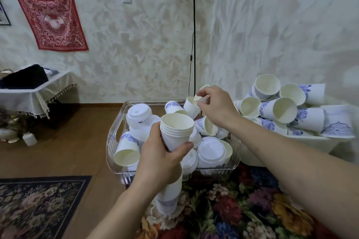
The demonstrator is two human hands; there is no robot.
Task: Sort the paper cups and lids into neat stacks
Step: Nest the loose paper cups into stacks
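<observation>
1. Two bare hands show. The left hand (159, 158) has its grip curled round a stack of cups (175, 132), and about five rims show one inside the other
2. The right hand (216, 105) reaches over the far side of the clear bin (116, 134). Its fingers pinch something small and white, maybe the rim of a cup, but I cannot tell for sure
3. The clear bin holds a jumble: about six loose cups and about four white lids (211, 151). One lid stack (138, 112) sits at the back left of the bin
4. A second pile of cups (281, 106) lies on its side in a white tub (318, 141) to the right. About ten cups show there
5. A tall stack of cups (168, 200) stands under the left hand, in front of the bin
6. The cups are white paper, cream inside, and many have a blue flower print. The lids are plain white with a raised ring
7. The bin sits on a flowery cloth (233, 209), and its front wall is near the cloth's left edge. The wooden floor (68, 153) lies open to the left, with a dark rug (38, 200) near
8. A black lamp pole (194, 44) stands just behind the bin, close to the right hand
</observation>
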